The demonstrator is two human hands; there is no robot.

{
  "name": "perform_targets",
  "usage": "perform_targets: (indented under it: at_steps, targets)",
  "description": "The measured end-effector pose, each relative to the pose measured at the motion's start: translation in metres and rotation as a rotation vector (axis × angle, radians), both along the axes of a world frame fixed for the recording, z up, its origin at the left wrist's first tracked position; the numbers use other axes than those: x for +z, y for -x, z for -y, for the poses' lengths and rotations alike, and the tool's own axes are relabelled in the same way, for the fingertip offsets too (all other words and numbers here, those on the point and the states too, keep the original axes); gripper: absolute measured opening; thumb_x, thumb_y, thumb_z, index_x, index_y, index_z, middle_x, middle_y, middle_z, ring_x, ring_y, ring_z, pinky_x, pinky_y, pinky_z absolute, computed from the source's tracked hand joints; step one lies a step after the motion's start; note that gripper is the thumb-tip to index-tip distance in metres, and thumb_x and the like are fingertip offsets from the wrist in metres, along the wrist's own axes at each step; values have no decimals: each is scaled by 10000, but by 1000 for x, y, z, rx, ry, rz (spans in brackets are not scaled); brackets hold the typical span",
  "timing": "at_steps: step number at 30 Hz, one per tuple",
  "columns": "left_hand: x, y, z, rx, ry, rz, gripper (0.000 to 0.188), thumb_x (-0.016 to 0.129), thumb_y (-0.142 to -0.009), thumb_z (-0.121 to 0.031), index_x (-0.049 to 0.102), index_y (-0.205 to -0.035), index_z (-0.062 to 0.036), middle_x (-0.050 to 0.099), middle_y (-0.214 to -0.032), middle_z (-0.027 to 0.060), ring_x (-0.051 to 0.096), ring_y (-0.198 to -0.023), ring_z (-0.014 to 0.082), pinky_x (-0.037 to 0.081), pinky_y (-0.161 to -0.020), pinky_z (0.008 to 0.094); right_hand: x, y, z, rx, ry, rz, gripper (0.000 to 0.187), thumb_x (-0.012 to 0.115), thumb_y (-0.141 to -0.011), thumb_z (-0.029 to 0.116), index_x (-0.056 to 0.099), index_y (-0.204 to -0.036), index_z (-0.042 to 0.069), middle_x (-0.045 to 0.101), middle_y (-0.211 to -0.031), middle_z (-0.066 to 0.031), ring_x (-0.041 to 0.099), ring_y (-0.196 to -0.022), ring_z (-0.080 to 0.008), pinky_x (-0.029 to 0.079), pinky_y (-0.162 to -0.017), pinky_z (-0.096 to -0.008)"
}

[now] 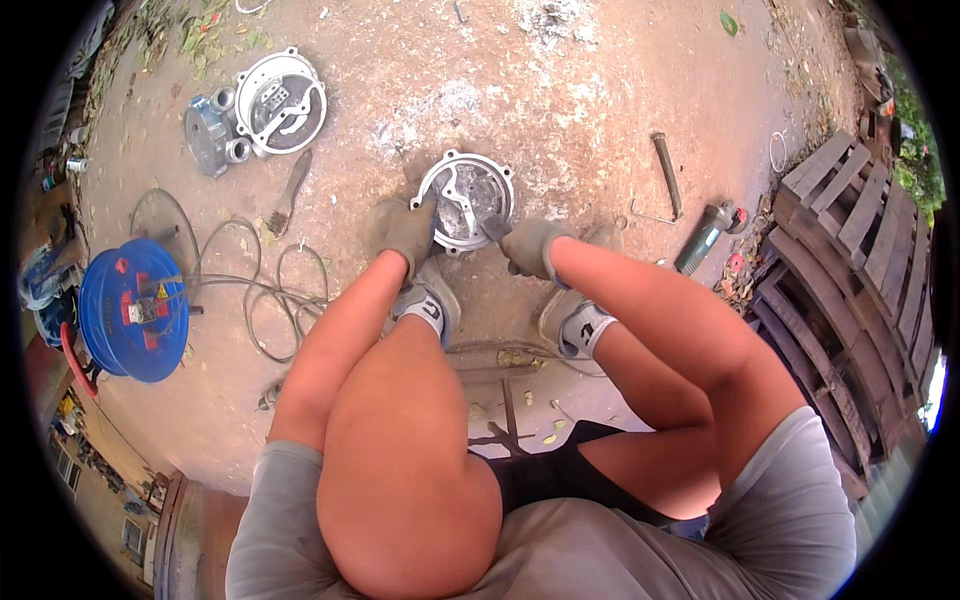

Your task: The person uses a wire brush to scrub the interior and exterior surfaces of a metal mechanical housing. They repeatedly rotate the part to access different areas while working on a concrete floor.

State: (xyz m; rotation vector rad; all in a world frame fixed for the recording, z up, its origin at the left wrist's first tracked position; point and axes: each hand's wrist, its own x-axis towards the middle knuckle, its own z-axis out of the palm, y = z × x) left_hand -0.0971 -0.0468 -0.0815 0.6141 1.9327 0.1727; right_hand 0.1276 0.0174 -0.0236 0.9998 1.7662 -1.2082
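Observation:
A round grey metal housing (462,158) with bolt lugs around its rim lies on the ground between my feet. My left hand (405,232), in a grey-green work glove, is closed on the near left side of its rim. In my right hand (532,248), gloved alike, is a flat dark blade (495,229) that looks like a scraper. The blade's tip reaches the housing's near right rim. Its handle is hidden in the glove. Inside the housing, a raised curved rib crosses a dark, dusty recess.
Another round metal housing (283,98) lies at far left beside a grey cylindrical metal part (206,137). Nearby are a wire brush (291,192) and a blue cable reel (134,310) with loose cable. To the right lie a hammer-like tool (666,176), an angle grinder (708,236) and stacked wooden pallets (850,230).

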Motion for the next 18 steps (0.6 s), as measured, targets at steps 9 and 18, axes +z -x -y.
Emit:
perform_targets:
  at_steps: [9, 18]
  targets:
    - [-2, 5, 11, 80, -73, 93, 681, 708, -985, -496, 760, -1152, 162, 803, -1101, 293, 781, -1038, 393, 579, -939, 447, -22, 6, 81, -1341, 126, -1, 374, 648, -1053, 364, 744, -1139, 14, 681, -752, -95, 586, -547, -193, 447, -522, -362]
    - [-60, 4, 28, 122, -78, 170, 640, 702, -996, -501, 788, -1164, 111, 810, -1138, 261, 779, -1062, 363, 562, -981, 443, -28, 47, 68, -1606, 143, 92, 474, 624, -1082, 508, 757, -976, 65, 655, -704, -78, 591, -556, -203, 455, -531, -377]
